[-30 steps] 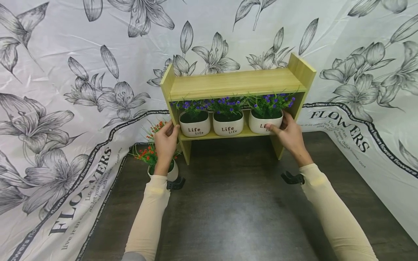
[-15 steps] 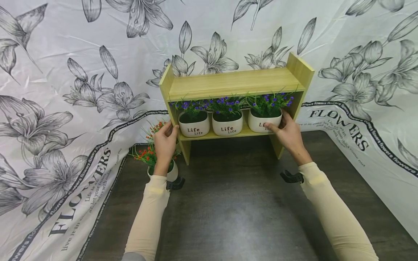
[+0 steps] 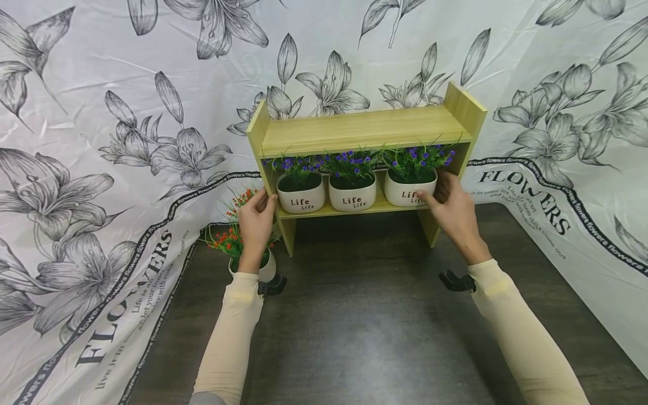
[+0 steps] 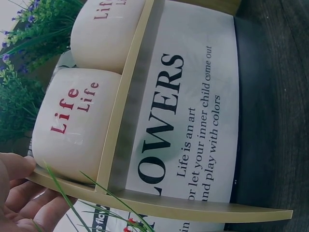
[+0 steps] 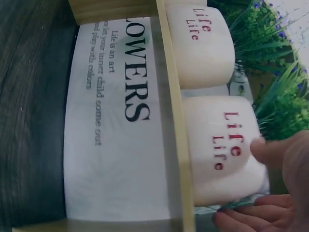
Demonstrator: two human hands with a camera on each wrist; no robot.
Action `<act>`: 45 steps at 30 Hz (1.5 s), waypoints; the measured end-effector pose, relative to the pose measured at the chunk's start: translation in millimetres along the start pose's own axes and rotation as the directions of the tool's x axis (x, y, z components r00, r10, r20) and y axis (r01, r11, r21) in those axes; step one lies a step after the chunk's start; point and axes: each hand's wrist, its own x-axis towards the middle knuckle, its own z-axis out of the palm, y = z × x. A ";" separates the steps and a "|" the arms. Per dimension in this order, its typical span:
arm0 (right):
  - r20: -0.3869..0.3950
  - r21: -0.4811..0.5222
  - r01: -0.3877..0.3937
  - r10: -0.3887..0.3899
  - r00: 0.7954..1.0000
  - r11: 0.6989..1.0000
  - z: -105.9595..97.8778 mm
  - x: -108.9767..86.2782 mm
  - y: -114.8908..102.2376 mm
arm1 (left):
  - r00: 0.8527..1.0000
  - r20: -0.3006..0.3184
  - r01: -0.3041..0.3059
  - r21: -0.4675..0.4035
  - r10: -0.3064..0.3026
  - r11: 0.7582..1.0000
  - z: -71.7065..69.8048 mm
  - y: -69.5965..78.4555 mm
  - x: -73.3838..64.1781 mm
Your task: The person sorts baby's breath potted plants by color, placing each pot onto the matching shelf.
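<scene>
The right-hand flowerpot [image 3: 407, 187], rounded, glossy white and stamped "Life", sits on the lower board of the wood-grain shelf unit [image 3: 359, 128], near its right end. The right hand [image 3: 455, 214] has it lightly, thumb against the front, fingers bent round the side; how firmly, I can't tell. I'd take this for the last nudge in lining it up; the next move calls for slipping those fingers out without brushing the wiry purple-flowered sprigs [image 3: 417, 160]. Over on the other side, the left hand [image 3: 255, 222] pinches the edge of the unit's side panel, thumb and fingers nearly together. The middle flowerpot [image 3: 352, 194] and left-hand flowerpot [image 3: 301, 195] complete the row. Beyond, a red-flowered pot [image 3: 269, 269] stands on the dark, dully shining tabletop [image 3: 354, 315], before a creased, lily-printed cloth [image 3: 212, 90].
</scene>
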 end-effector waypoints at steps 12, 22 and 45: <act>-0.284 -0.144 0.110 -0.147 0.947 0.983 -24.8 -6.3 22.3 | 1.000 -0.009 -0.004 0.000 0.004 1.000 -3.2 -0.6 -0.5; -0.060 -0.177 0.068 -0.080 0.995 0.982 -4.4 0.9 48.1 | 0.999 0.039 0.031 -0.006 -0.031 0.999 -7.5 -0.6 3.3; -0.169 -0.232 0.055 -0.096 0.981 0.971 0.4 -3.0 51.0 | 0.998 -0.021 -0.058 -0.067 0.056 0.996 -158.1 -35.1 -65.3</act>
